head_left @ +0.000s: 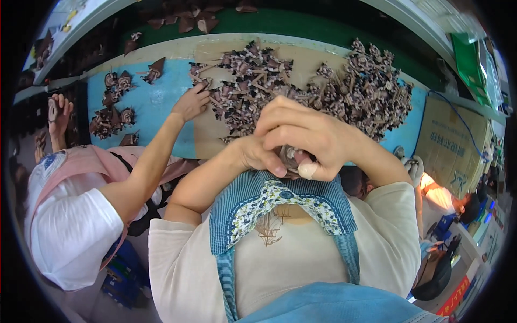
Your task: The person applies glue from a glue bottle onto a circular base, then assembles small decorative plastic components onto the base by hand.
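Close to my chest, both hands are closed round a small grey-brown figurine (290, 153) with a pinkish part; the fingers hide most of it. My left hand (257, 155) pinches it from the left, thumb toward me. Curled over it from the right is my right hand (301, 132), with a pale finger cot on one fingertip. Just beyond my hands lies a heap of small figurines (253, 72) in brown, black, white and pink. A second, denser heap of figurines (371, 89) spreads to the right.
On my left, a co-worker's hand (193, 102) touches the near heap; their other hand (60, 110) holds a small piece. Figurines with pointed brown hats (112, 121) stand on the blue tabletop (161, 97). A cardboard box (449, 142) is at the right, and brown cones (188, 21) lie behind.
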Demonstrator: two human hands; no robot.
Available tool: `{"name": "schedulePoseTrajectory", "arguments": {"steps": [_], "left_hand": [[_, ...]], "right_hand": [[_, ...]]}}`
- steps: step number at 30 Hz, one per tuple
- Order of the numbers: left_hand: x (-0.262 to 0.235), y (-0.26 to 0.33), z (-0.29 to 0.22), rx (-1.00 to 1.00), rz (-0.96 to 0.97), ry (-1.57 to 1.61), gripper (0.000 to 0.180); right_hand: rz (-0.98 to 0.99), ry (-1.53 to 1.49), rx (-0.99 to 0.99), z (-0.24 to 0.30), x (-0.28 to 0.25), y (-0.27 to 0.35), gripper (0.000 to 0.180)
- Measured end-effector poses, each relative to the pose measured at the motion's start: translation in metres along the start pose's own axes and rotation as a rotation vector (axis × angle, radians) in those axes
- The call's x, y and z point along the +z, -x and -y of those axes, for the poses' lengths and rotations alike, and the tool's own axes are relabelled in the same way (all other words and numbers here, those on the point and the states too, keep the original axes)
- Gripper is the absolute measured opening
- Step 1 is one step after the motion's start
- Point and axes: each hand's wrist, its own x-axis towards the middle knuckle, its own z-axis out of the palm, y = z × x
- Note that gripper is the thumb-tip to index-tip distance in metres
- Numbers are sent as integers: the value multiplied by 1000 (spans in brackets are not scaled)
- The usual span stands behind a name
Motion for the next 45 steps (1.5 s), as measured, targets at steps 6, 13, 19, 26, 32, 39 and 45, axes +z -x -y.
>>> {"name": "schedulePoseTrajectory", "arguments": {"steps": [6,13,19,26,32,39,45], "left_hand": [[21,-2,-57,93,-402,-371,72],[2,-10,-66,60,-277,-180,64],[17,-18,-75,226,-530,-651,67],[-9,1,-69,214,-802,-1136,70],[-100,100,-107,569,-1257,-375,32],[-166,102,-162,1039,-1299,211,44],[-212,20,-211,909,-1566,-384,39]], "right_hand": [[-289,-273,571,-42,-12,11,49],[-82,-69,339,-47,-39,-20,41],[-422,-132,652,-47,-18,-6,29],[-561,294,446,-82,4,14,31],[-655,451,497,-92,-6,12,33],[-663,497,606,-88,-23,20,11],[-773,630,334,-63,-59,-9,13]]}}
